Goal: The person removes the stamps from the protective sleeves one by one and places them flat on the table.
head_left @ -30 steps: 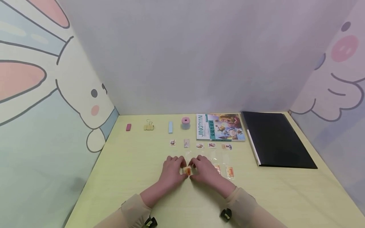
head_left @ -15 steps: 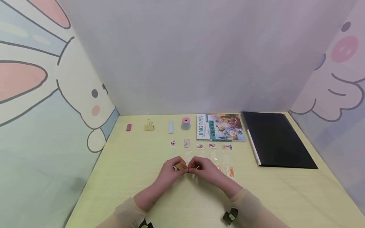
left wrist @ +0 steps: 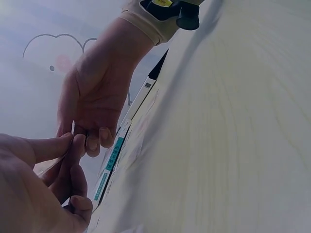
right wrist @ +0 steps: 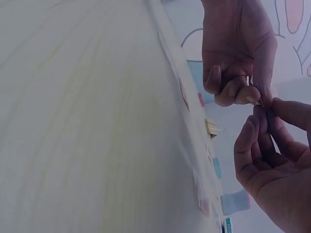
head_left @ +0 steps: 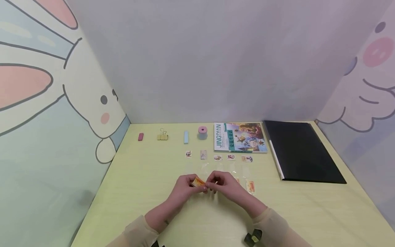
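Note:
My left hand [head_left: 182, 188] pinches a small orange-and-white card [head_left: 198, 181] between thumb and fingers, and the card is tilted. My right hand [head_left: 227, 183] meets it at the right edge, thumb and index fingertip pinched together there. In the left wrist view the card shows edge-on as a thin pale sliver [left wrist: 47, 167] by the thumb. The right wrist view has both sets of fingertips meeting, with the left hand [right wrist: 238, 53] above and the right hand [right wrist: 279, 170] below; the fingers hide most of the card.
Another orange card [head_left: 250, 186] lies right of my right hand. Clear plastic sleeves [head_left: 204, 168] and several small picture cards [head_left: 217, 157] lie in rows beyond. Farther back are a magazine [head_left: 240, 138], a black folder [head_left: 303, 151], a pink-topped roll [head_left: 202, 132], a binder clip [head_left: 162, 136] and a pink block [head_left: 140, 137].
The card, earlier held between both hands' fingertips, has turned and tilted into my left hand's grip. My right fingertips have come together at its right edge, and the wrists have spread slightly.

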### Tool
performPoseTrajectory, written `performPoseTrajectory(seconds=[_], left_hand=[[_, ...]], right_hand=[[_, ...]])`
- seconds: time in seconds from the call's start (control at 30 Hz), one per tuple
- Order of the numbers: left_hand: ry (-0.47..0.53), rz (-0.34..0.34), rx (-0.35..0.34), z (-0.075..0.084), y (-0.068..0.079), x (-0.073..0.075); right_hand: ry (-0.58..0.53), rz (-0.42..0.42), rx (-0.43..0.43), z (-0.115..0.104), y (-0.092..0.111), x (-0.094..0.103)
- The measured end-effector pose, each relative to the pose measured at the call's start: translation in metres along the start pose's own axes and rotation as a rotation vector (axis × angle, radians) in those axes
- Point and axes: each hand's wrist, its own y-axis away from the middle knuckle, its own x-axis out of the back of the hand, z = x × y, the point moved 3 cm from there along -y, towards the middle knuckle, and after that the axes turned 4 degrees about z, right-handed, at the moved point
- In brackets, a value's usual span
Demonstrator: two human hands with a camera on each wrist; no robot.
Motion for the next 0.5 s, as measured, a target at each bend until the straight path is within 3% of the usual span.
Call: performPoseTrajectory(seconds=[0.27,0.5], left_hand=[[-0.027,-0.063,-0.041,-0.001,-0.002,0.001],[0.16,-0.099,0.015,-0.002,-0.005,0.011]], right_hand=[[0.018,-0.017,-0.009,-0.022,0.008,0.006],[-0.112,-0.033,-0.038,-0.005,0.005,0.012]])
